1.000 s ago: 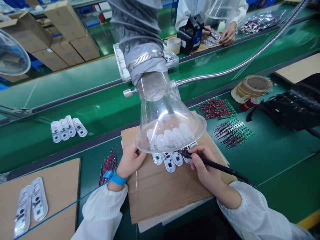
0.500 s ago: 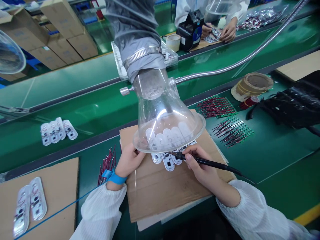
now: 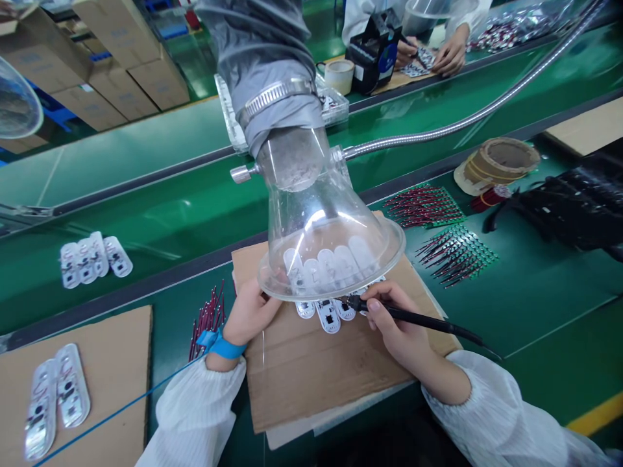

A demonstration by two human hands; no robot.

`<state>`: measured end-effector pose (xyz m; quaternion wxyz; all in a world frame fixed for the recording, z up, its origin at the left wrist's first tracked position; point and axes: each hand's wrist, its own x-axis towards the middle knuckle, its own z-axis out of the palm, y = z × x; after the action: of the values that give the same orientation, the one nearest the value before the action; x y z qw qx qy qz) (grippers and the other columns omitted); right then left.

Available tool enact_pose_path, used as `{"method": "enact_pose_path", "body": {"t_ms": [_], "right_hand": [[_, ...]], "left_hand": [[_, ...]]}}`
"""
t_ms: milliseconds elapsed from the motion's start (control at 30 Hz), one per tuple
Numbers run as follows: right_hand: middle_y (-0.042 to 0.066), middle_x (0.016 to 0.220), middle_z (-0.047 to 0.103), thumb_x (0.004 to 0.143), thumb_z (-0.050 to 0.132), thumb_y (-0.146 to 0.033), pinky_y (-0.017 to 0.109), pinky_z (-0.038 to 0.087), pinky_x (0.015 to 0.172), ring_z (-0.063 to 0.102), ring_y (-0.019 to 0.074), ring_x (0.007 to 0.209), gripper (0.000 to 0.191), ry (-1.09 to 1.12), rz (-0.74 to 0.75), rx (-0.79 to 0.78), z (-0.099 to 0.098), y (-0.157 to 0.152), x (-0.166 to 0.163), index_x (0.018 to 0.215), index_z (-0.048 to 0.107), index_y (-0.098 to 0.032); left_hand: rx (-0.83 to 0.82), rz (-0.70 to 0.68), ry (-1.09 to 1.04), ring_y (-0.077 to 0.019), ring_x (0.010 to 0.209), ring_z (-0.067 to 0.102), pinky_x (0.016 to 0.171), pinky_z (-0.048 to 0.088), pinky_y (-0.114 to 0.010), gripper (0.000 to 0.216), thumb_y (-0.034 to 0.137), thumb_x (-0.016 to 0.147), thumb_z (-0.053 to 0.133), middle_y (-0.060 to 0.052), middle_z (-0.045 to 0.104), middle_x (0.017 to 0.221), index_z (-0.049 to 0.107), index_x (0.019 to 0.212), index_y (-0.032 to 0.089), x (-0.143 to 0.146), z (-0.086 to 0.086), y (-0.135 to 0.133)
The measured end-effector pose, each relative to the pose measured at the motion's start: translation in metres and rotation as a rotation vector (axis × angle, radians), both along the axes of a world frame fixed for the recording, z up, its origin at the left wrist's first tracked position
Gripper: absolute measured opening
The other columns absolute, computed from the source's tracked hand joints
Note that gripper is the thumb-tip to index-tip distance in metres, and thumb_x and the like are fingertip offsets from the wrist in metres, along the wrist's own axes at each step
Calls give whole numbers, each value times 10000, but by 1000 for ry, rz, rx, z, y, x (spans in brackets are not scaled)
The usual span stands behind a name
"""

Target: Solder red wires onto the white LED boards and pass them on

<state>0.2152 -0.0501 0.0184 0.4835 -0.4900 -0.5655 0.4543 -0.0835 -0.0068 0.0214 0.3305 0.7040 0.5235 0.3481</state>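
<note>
My right hand (image 3: pixel 396 324) grips a black soldering iron (image 3: pixel 423 319) like a pen, its tip on a row of white oval circuit boards (image 3: pixel 327 318) lying on a cardboard sheet (image 3: pixel 311 376). My left hand (image 3: pixel 250 312), with a blue wrist strap (image 3: pixel 221 345), rests curled at the left end of that row; its fingertips are hidden under the clear fume-extractor funnel (image 3: pixel 331 240). The funnel hangs right over the boards and covers most of them.
A bundle of red wires (image 3: pixel 207 318) lies left of my left hand. More red wire sets (image 3: pixel 423 206) lie to the right. White boards (image 3: pixel 92 258) ride the green conveyor; two more (image 3: pixel 56 399) sit on cardboard at left. A person's hands (image 3: pixel 450 55) work across the belt.
The boards on the conveyor have drifted left. My right hand moved the iron tip slightly left along the row. My left hand has stayed in place.
</note>
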Motion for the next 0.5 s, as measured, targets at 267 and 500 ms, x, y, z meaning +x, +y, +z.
{"method": "enact_pose_path", "body": {"t_ms": [267, 500], "right_hand": [[-37, 727, 607, 1149, 663, -500, 257, 441, 483, 555, 139, 535, 229, 171, -125, 64, -12, -8, -1, 1093, 685, -279], [-23, 799, 642, 1150, 671, -506, 298, 555, 594, 629, 161, 624, 237, 82, -121, 123, -5, -6, 0, 1247, 662, -291]], "left_hand": [[-56, 73, -50, -286, 1116, 776, 989, 653, -418, 377, 298, 990, 708, -87, 847, 1134, 736, 1362, 237, 0, -3, -2], [-29, 176, -94, -200, 740, 619, 713, 557, -318, 146, 331, 975, 646, -5, 660, 763, 697, 878, 234, -6, -4, -3]]}}
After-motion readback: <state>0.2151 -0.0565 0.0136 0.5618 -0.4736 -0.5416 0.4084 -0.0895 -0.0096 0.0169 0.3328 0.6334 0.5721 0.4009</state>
